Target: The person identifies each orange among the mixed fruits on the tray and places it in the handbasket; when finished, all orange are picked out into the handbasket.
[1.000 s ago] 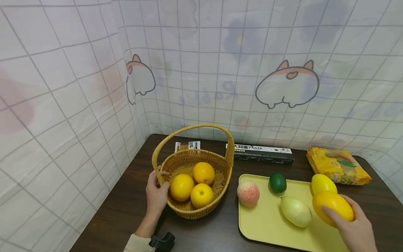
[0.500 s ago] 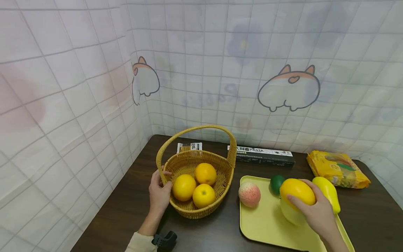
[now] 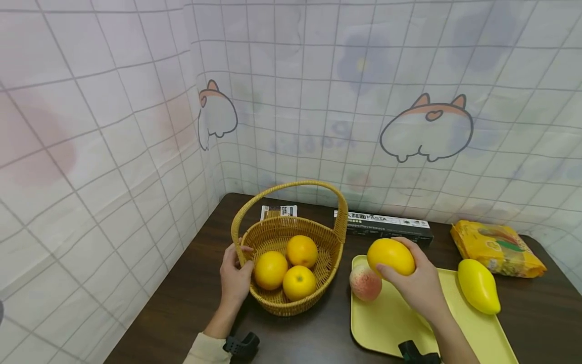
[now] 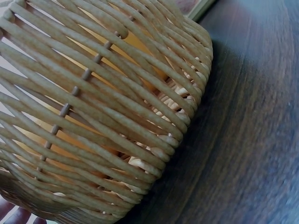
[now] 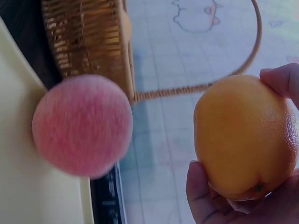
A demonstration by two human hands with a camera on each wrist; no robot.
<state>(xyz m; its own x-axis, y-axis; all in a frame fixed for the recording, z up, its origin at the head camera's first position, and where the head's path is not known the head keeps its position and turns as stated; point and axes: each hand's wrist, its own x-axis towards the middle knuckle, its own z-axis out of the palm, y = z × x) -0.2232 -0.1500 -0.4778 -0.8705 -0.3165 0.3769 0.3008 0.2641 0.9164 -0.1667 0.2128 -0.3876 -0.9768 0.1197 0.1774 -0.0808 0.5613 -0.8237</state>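
In the head view, my left hand grips the rim of a wicker basket near the foot of its tall handle. Three oranges lie inside. My right hand holds another orange up over the back of a yellow tray, thumb on the near side. Just below and left of it, a pink and white peach sits at the tray's left edge. The right wrist view has this orange between fingers and thumb, apart from the peach. Basket weave fills most of the left wrist view.
A yellow mango lies at the tray's right side. Behind stand a black and white pasta box, a small packet and a yellow food bag. A printed cloth wall closes off the dark table's back and left.
My right hand has carried the orange leftward from the tray's right side toward the peach, now covering the green fruit and most of the pale green one. My left hand stays on the basket.
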